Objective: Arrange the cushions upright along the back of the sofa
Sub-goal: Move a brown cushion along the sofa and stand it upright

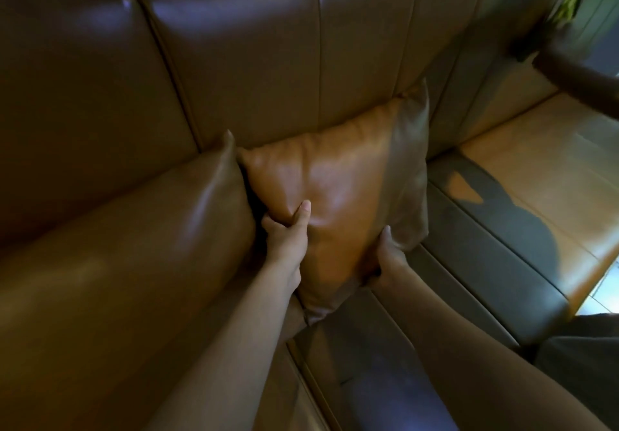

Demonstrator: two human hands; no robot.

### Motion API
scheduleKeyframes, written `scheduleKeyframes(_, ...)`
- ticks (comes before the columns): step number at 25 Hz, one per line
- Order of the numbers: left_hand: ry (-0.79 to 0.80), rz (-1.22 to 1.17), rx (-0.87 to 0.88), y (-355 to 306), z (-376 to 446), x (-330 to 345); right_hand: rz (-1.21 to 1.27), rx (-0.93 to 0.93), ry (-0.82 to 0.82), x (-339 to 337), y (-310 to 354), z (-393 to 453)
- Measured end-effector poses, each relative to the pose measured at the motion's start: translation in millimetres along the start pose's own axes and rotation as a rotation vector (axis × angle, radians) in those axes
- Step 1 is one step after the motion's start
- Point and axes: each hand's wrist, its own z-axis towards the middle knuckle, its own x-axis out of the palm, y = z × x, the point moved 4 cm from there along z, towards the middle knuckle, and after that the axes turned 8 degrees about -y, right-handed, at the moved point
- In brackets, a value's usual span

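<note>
A square tan leather cushion (338, 189) stands nearly upright on the seat against the brown leather sofa back (254, 62), touching a larger brown cushion (134, 246) on its left. The left hand (288, 239) pinches its left edge; the right hand (392, 256) clasps its lower right edge. Both hands sit low, the cushion rising beyond them toward the back.
</note>
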Motion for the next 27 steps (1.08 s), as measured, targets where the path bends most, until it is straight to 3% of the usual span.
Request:
scheduleKeyframes(3, -0.04, 0.087, 0.031, -10.0, -9.7, 0.2, -0.156, -0.133, -0.275, -7.8, 22.6, -35.4)
scheduleKeyframes(5, -0.151, 0.2, 0.17, -21.3, -22.4, -4.1, -0.28, -0.43, -0.435, -7.0, 40.6, -61.3)
scheduleKeyframes(6, -0.202, 0.265, 0.25, -26.6, -30.3, -7.2, -0.296, -0.583, -0.435, -5.4, 45.9, -76.0)
scheduleKeyframes(10, -0.342, 0.395, 0.629, -47.3, -64.6, -25.9, -0.432, -1.162, -0.127, 18.3, 51.6, -132.2)
scheduleKeyframes(13, -0.596, 0.733, 1.008, -70.5, -74.6, -48.4, -0.726, -1.436, 0.012, 46.4, 52.7, -160.4)
scheduleKeyframes(15, -0.7, 0.967, 1.019, -83.5, -64.8, -75.0, -0.933, -1.465, 0.061, 63.0, 50.7, -163.8)
scheduleKeyframes(19, -0.586, 1.195, 0.755, -86.5, -42.2, -117.1, -1.091, -1.378, 0.108, 77.8, 48.8, -162.4)
scheduleKeyframes(24, -0.403, 1.182, 0.673, -93.2, -43.2, -119.2, -1.272, -1.215, 0.136, 79.7, 67.7, -183.4)
scheduleKeyframes(27, -0.268, 1.063, 0.637, -104.8, -61.1, -137.5, -1.228, -1.198, 0.091, 78.1, 79.4, -226.1)
